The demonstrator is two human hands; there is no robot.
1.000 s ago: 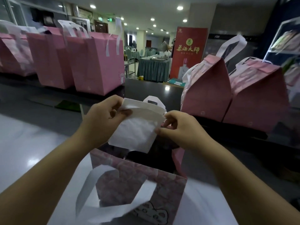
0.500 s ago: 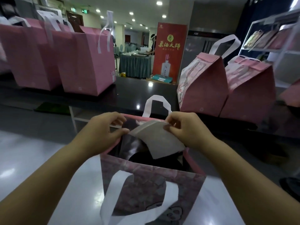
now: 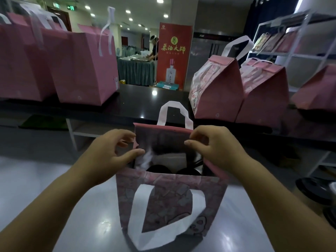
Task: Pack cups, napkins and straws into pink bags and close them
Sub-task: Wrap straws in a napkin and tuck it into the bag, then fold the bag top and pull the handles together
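Standing upright between the two hands, the pink patterned fabric bag (image 3: 169,200) with white loop handles rests on the pale glossy tabletop (image 3: 54,188), its mouth open. The white folded paper napkin (image 3: 145,158), which both hands held above the opening a second ago, now lies inside just beneath the left thumb, with two round dark cup lids (image 3: 156,169) below it. The left hand (image 3: 111,151) has come to the rim's left edge, thumb and curled fingers closing on it, though blur hides the exact contact. The right hand (image 3: 214,148) pinches the right corner of the rear panel between thumb and bent fingers. Whether straws are inside cannot be told from the dark interior. With the napkin dropped in and both hands on the rim, packing looks nearly done. The closing step appears to be starting, probably by folding the rear panel forward. Beyond the fingertips, on the dark counter (image 3: 138,100), folded-shut pink bags (image 3: 218,91) stand to the right and open pink bags (image 3: 81,70) to the left. A red printed banner (image 3: 172,57) stands farther back.
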